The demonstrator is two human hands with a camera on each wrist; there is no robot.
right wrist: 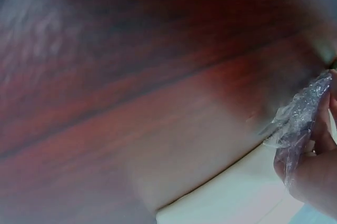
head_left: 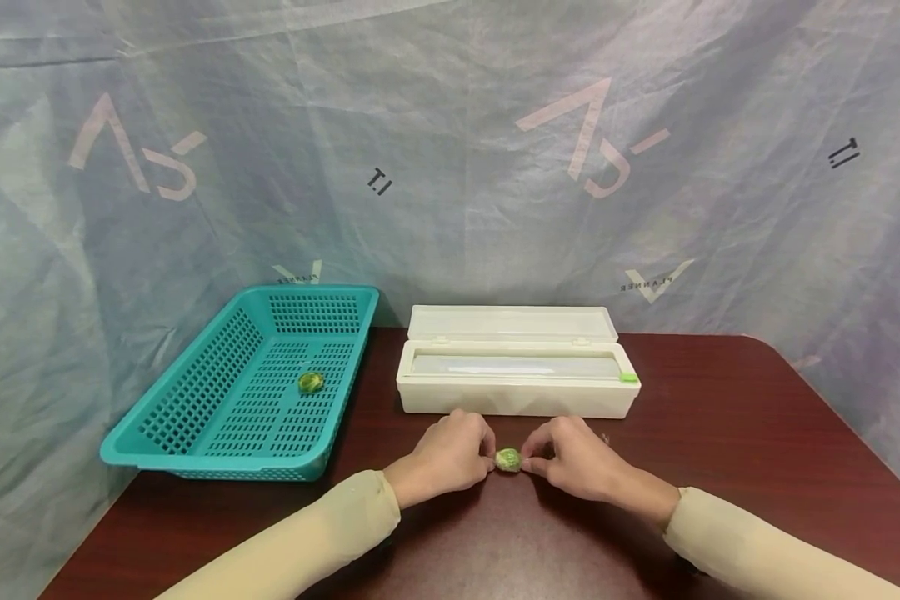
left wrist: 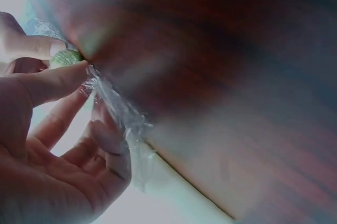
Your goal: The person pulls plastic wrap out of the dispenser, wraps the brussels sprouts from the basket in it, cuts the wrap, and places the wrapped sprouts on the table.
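Observation:
A small green Brussels sprout (head_left: 507,460) lies between the two hands over the table, wrapped in clear plastic wrap (left wrist: 124,108). On one side, the left hand (head_left: 453,450) pinches the gathered end of the film between thumb and fingers. Opposite it, the right hand (head_left: 576,460) pinches the other end, and crumpled film (right wrist: 297,116) trails beside its fingers in the right wrist view. Fingertips of both hands sit right at the sprout's sides. In the left wrist view the sprout (left wrist: 66,58) shows partly behind the left thumb.
Behind the hands stands a white plastic wrap dispenser (head_left: 517,400) with its lid raised and a roll inside. At the left is a teal perforated basket (head_left: 217,462) holding another green sprout (head_left: 311,382). A printed grey sheet (head_left: 450,167) hangs behind the dark red table (head_left: 720,417).

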